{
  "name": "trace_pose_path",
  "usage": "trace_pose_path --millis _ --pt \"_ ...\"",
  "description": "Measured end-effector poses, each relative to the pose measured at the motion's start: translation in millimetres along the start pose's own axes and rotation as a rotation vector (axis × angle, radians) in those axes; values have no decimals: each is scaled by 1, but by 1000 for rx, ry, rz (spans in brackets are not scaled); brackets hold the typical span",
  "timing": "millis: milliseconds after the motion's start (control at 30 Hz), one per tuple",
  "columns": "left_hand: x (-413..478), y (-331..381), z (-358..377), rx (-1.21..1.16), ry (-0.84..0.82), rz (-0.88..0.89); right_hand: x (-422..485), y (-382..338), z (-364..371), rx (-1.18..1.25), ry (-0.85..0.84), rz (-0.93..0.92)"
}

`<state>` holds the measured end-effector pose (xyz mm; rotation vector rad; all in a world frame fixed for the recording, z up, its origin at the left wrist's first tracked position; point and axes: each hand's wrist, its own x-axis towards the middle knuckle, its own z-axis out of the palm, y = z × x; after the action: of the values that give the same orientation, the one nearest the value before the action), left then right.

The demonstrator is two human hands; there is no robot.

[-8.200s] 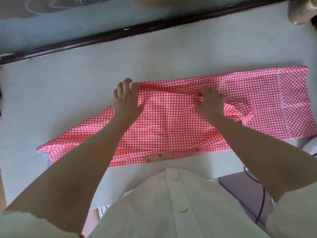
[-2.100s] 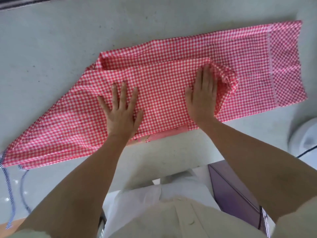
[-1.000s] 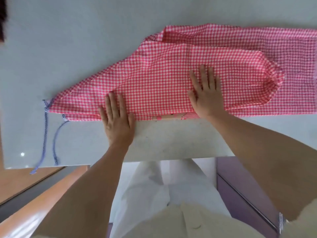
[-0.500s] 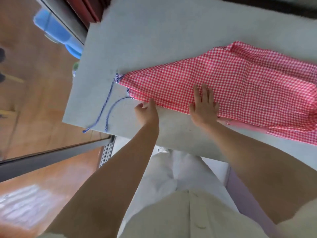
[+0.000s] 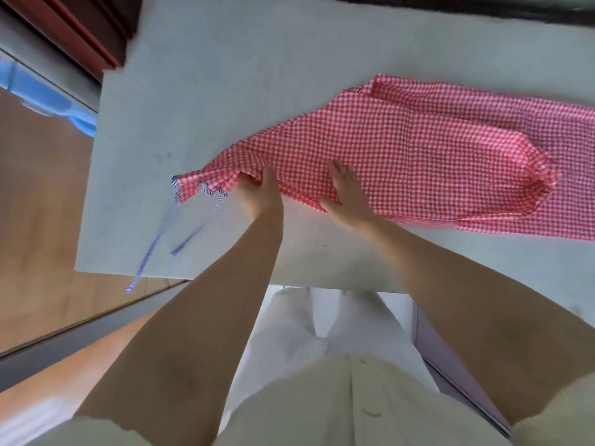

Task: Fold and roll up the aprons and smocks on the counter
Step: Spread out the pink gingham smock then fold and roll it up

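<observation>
Where bunched, thin red-gingham apron

Red-and-white gingham apron, folded lengthwise, flat on counter, striped ties trailing left

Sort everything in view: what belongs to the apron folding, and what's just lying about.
Belongs: red checked apron; its striped ties; left hand gripping its narrow end; right hand flat on it; counter.
Lying about: blue plastic thing on the floor; purple cabinet under the counter.
</observation>
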<state>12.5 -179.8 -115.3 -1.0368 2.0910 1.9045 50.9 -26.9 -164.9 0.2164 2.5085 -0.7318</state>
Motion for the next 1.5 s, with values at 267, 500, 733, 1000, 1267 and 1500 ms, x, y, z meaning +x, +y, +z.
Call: trace_pose_path --millis 267,500,733,1000,1267,1500 --pt "-53 16 101 655 -354 936 -24 24 -81 1264 64 252" --pt "-111 -24 200 970 -754 1127 -58 154 -136 1733 264 213" --pt "-148 -44 255 990 -870 1129 -74 209 -174 1429 333 240" --pt "-160 -41 281 997 -367 1033 -85 296 -214 1413 825 517" --pt "-137 -41 259 539 -274 -29 -98 310 -177 1369 547 528" --pt "-123 -50 218 466 -237 -63 -74 275 -177 1100 417 468"
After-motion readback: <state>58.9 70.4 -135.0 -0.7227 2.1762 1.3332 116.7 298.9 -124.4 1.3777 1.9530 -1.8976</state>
